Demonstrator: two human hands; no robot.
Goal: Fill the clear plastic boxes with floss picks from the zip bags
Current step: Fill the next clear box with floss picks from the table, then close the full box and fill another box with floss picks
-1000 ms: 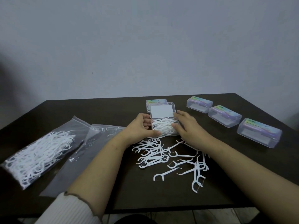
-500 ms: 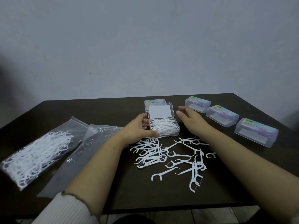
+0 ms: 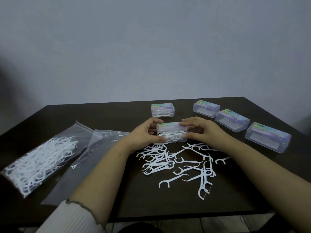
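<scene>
Left hand [image 3: 144,133] and right hand [image 3: 202,130] grip opposite ends of lidded clear box [image 3: 171,134] holding floss picks, mid-tabletop [image 3: 104,113]. Loose floss picks [image 3: 178,163] scattered just near of it. Filled zip bag [image 3: 38,158] far left; three closed boxes [image 3: 232,120] right.
</scene>
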